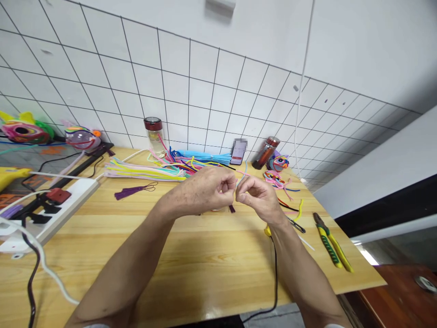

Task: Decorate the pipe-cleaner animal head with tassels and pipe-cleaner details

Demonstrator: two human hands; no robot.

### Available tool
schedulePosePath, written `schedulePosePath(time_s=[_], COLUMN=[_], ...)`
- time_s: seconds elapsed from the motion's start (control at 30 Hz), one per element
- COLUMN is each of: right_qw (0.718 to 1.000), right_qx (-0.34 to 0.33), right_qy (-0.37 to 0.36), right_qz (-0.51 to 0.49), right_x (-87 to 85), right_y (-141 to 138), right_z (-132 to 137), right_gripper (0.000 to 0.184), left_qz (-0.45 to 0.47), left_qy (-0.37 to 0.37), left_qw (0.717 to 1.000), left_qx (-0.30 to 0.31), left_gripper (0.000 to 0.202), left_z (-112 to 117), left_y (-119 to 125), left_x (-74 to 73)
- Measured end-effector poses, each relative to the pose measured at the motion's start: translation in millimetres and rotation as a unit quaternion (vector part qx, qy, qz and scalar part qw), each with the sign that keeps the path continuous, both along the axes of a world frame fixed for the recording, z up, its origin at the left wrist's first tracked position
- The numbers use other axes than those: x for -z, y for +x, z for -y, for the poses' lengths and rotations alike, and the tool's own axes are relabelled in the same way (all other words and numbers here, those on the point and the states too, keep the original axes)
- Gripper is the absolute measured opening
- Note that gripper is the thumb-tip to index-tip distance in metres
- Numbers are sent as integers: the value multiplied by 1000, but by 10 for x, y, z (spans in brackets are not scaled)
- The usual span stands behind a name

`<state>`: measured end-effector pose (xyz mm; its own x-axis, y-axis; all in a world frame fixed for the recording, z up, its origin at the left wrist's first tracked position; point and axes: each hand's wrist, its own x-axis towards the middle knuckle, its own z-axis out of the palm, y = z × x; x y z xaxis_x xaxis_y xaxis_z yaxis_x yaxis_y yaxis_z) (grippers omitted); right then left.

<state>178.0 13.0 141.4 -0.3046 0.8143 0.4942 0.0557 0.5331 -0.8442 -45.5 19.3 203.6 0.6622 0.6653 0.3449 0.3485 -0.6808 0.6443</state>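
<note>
My left hand (pixel 218 187) is closed in a fist over the middle of the wooden table, and whatever its fingers hold is hidden. Close by on the right, my right hand (pixel 257 196) is pinched, thumb against fingers. A thin light blue pipe cleaner (pixel 244 171) rises from between the two hands and seems to be in the right fingers. Behind the left hand lies a bundle of pastel pipe cleaners (pixel 143 170), with a light blue bundle (pixel 205 157) further back. A dark tassel (pixel 232 208) shows below the hands.
Pliers (pixel 331 243) lie at the right, near loose pipe cleaners (pixel 300 209). A yellow-tipped object with a black cord (pixel 276 269) sits under my right wrist. A purple tassel (pixel 134 190), power strip (pixel 73 205), glass bottle (pixel 155 136), phone (pixel 238 152) and red flask (pixel 266 152) surround the work area.
</note>
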Motion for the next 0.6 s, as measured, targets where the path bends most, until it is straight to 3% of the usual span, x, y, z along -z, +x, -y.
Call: schedulePosePath(time_s=[0.17, 0.27, 0.33, 0.4, 0.43, 0.5, 0.6], right_qw=[999, 993, 990, 988, 987, 983, 974], right_qx=[-14, -31, -29, -2, 19, 62, 126], right_qy=[-27, -36, -33, -24, -17, -3, 34], right_qz=[-38, -105, -136, -154, -161, -175, -187], right_x=[-37, -65, -96, -131, -148, -177, -207], right_y=[-21, -23, -12, 10, 26, 66, 135], right_z=[26, 33, 36, 36, 34, 27, 14], right_gripper=[31, 28, 28, 23, 19, 11, 12], left_qz=[28, 47, 68, 106, 122, 147, 168], left_qy=[22, 30, 27, 35, 44, 60, 64], left_qw=[994, 972, 930, 877, 858, 827, 823], left_qx=[-106, -228, -359, -467, -498, -540, -539], left_gripper=[14, 23, 32, 21, 12, 17, 13], left_z=[-167, -474, -734, -978, -1079, -1220, -1292], left_y=[-245, -491, -678, -865, -949, -1077, -1127], left_x=[-15, 86, 211, 359, 429, 542, 617])
